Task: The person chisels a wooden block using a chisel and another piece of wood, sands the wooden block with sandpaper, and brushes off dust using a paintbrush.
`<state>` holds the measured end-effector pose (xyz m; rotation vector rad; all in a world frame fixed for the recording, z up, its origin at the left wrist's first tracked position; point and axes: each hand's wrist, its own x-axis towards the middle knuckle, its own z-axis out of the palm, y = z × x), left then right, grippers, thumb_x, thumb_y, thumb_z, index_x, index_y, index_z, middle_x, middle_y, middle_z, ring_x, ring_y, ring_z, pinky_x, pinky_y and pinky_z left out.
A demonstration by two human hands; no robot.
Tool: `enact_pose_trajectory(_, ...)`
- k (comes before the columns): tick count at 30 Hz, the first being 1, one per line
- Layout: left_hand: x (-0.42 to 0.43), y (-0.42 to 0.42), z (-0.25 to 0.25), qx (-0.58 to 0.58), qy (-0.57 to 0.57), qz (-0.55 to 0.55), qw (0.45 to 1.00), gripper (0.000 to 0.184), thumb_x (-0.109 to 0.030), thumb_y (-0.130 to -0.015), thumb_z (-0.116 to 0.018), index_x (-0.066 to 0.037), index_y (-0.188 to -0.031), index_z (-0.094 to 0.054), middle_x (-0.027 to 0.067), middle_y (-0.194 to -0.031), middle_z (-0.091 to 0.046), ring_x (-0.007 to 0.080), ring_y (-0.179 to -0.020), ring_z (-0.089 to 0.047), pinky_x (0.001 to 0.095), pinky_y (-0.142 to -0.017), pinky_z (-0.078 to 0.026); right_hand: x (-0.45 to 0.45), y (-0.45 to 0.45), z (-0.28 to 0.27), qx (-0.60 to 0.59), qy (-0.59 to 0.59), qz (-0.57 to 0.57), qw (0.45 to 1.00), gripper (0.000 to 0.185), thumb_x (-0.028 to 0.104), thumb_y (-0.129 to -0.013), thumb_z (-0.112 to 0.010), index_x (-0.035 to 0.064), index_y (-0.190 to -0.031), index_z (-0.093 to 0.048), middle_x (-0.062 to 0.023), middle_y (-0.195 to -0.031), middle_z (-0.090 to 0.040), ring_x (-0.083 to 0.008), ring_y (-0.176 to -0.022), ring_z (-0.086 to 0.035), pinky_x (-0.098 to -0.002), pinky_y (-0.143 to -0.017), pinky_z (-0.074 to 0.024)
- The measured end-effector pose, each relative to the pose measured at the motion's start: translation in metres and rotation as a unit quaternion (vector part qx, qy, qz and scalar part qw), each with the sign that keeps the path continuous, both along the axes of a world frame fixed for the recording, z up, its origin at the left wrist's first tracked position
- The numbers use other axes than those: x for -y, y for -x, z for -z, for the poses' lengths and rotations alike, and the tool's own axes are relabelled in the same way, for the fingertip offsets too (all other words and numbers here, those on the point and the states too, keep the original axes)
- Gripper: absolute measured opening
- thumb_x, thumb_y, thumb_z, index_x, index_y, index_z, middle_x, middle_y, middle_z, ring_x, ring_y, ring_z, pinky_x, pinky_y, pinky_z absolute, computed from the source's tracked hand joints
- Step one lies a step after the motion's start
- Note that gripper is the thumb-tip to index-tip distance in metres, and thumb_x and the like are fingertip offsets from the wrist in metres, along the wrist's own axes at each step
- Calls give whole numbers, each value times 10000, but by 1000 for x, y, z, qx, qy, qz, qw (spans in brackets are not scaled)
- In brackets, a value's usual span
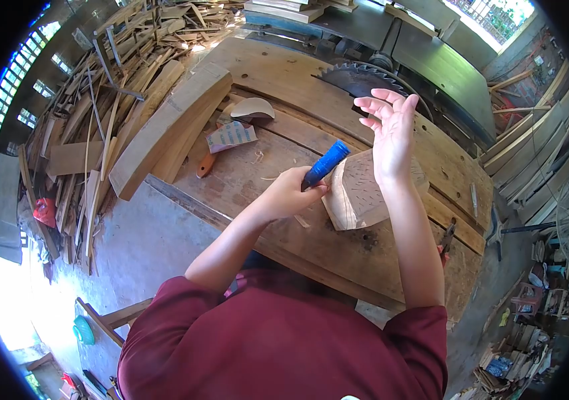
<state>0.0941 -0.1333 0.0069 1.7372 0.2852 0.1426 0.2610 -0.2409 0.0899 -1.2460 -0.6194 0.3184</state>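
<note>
My left hand is closed around a blue and black cylindrical tool, which tilts up to the right. Close beside it on the workbench sits a pale wooden block with many short dark marks on its top. My right hand is raised over the block's right side, fingers apart and holding nothing. Part of the block is hidden behind my right hand and forearm.
A long thick timber lies at the bench's left, near a patterned sheet, a curved wooden piece and an orange handle. A circular saw blade stands beyond the bench. Pliers lie at right.
</note>
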Motion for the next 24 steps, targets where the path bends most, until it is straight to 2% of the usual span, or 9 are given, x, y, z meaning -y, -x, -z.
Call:
enact_pose_trajectory(7, 3, 0, -10, -11, 7, -14, 1000, 177, -181, -879, -677, -21, -950, -650, 34, -776, -637, 106, -711, -582, 303, -672, -492, 1, 1, 0, 5, 2, -9, 1000, 704, 673, -1042, -240, 56, -1210, -534, -131, -1088, -673, -194, -1113, -599, -341, -936, -396)
enact_pose_trajectory(10, 1, -1, -4, 44, -27, -5, 999, 171, -172, -850, -676, -17, -918, -650, 41, -760, -637, 108, -658, -584, 301, -628, -494, 1, -1, 1, -4, -6, -15, 1000, 696, 669, -1044, -242, 59, -1209, -533, -126, -1088, -671, -194, -1110, -602, -343, -939, -397)
enact_pose_trajectory(13, 2, 0, -5, 17, -19, -7, 1000, 168, -175, -833, -678, -20, -893, -651, 45, -733, -634, 110, -642, -589, 298, -604, -486, 1, 0, 1, -4, -5, -21, 1000, 690, 666, -1046, -240, 61, -1207, -530, -125, -1090, -669, -195, -1106, -605, -344, -944, -397)
enact_pose_trajectory(19, 3, -1, -4, 4, -23, -12, 1000, 169, -177, -819, -688, -27, -887, -655, 38, -714, -625, 108, -665, -587, 289, -621, -473, 1, 2, 0, -2, 0, -25, 1000, 686, 668, -1046, -237, 68, -1204, -531, -123, -1075, -677, -191, -1101, -603, -344, -951, -394)
enact_pose_trajectory(22, 0, -1, -11, -31, 34, 3, 999, 178, -182, -845, -697, -16, -888, -650, 13, -737, -624, 93, -692, -572, 272, -648, -469, 1, 3, -1, 6, 8, -26, 1000, 680, 661, -1049, -232, 70, -1203, -530, -124, -1069, -684, -191, -1093, -602, -349, -955, -392)
enact_pose_trajectory(24, -1, -1, -3, 26, 42, 4, 999, 196, -198, -880, -694, -8, -895, -646, -9, -750, -607, 81, -708, -544, 260, -660, -450, 0, 4, -2, 13, 16, -21, 1000, 675, 655, -1053, -229, 69, -1204, -529, -127, -1070, -686, -193, -1087, -600, -354, -959, -389)
